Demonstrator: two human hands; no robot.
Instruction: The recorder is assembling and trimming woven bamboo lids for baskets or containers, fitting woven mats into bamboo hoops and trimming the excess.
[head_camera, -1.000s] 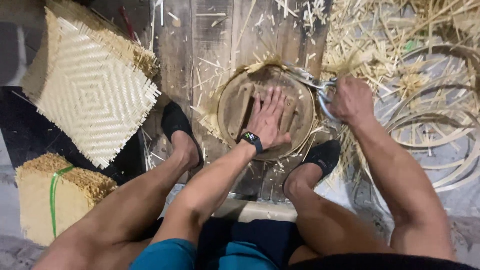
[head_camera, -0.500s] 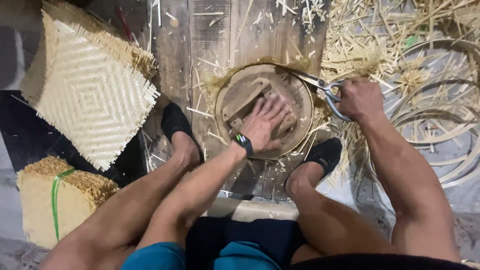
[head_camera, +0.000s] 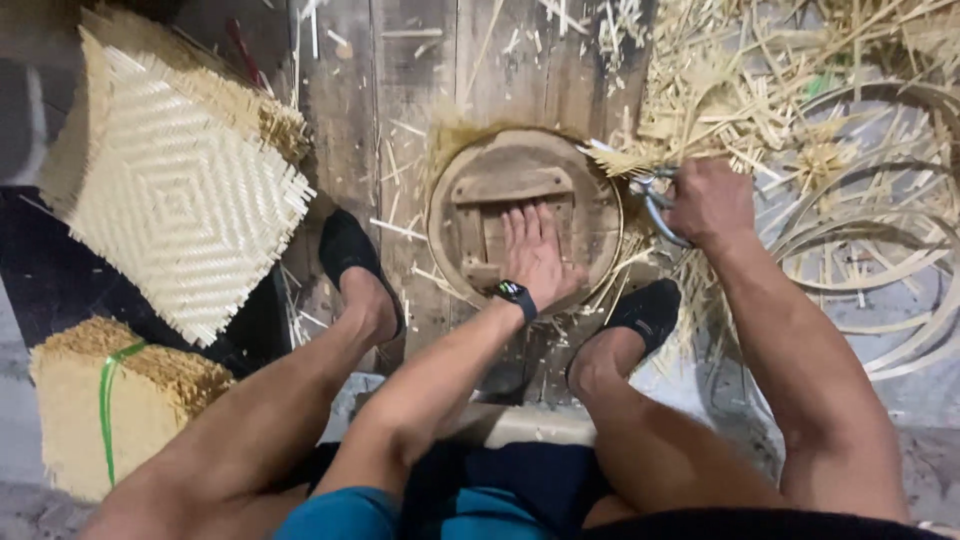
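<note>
A round wooden form (head_camera: 470, 175) with a crossbar lies flat on the plank floor between my feet, a woven bamboo edge showing around its rim. My left hand (head_camera: 538, 250), a dark watch on the wrist, presses flat on the form, fingers together and pointing away. My right hand (head_camera: 708, 200) grips metal scissors (head_camera: 650, 188) at the form's right rim, their blades at a tuft of bamboo strip ends (head_camera: 622, 160).
A stack of square woven bamboo mats (head_camera: 180, 200) lies at the left. A bundle tied with a green band (head_camera: 110, 400) sits at lower left. Bamboo hoops (head_camera: 880, 240) and loose cut strips (head_camera: 760, 90) cover the right side.
My left hand has turned on the form, fingers now pointing straight away. The form has rotated under it. The right hand with the scissors stays at the right rim.
</note>
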